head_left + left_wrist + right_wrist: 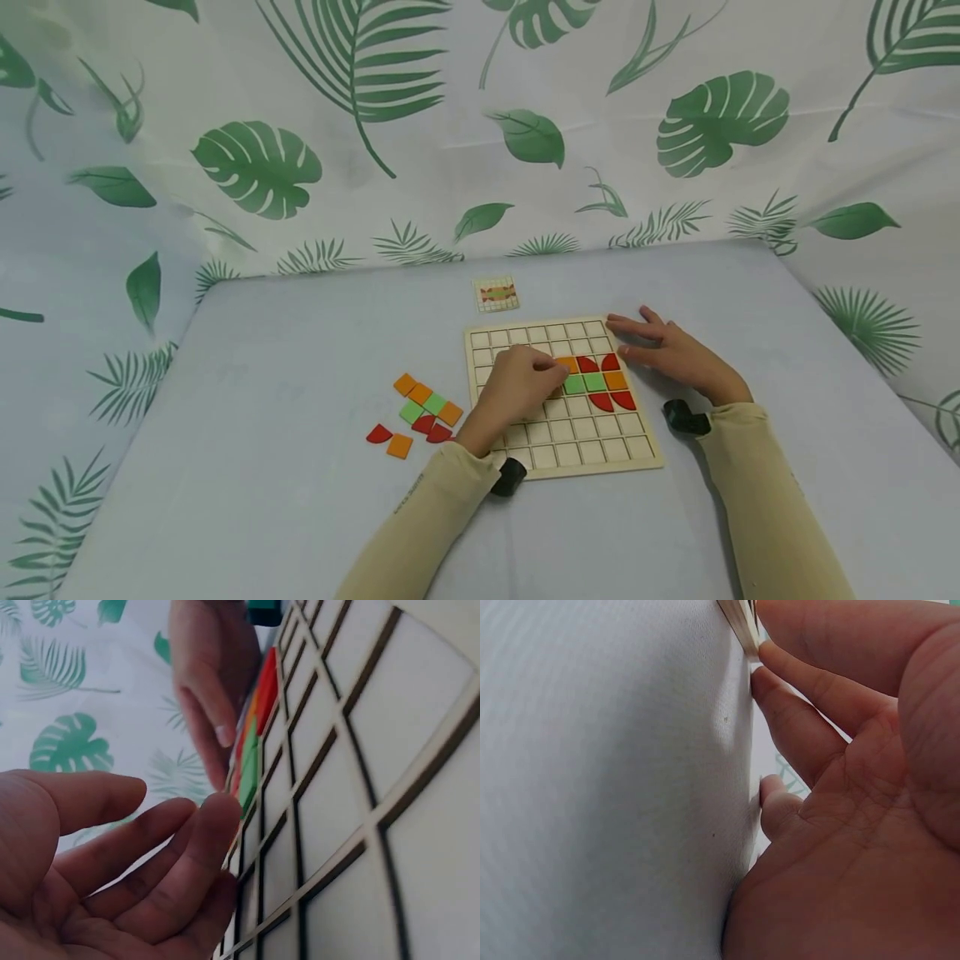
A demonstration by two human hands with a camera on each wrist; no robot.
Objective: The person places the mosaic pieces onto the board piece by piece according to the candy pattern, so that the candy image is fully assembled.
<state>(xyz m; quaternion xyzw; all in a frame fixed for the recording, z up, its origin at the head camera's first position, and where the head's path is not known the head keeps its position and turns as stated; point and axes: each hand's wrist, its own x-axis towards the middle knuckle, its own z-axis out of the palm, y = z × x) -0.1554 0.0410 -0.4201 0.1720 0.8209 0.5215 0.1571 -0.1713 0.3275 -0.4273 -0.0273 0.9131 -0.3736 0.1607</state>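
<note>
A wooden grid board (577,458) lies on the table, with red quarter-round tiles (623,401), green square tiles (594,382) and orange square tiles (615,380) set in its right-hand cells. Over the middle of the board is my left hand (520,387), its fingertips beside an orange tile (567,365). The left wrist view shows this hand's thumb (97,799) apart from its bent fingers, and no tile between them. My right hand (678,354) lies with fingers extended along the board's right edge, fingertips at its upper right corner.
Left of the board lie several loose tiles: orange squares (400,446), green squares (411,412) and red quarter-rounds (378,434). Behind the board is a small card (495,293) with a coloured grid pattern. A leaf-print cloth (450,167) hangs behind the table.
</note>
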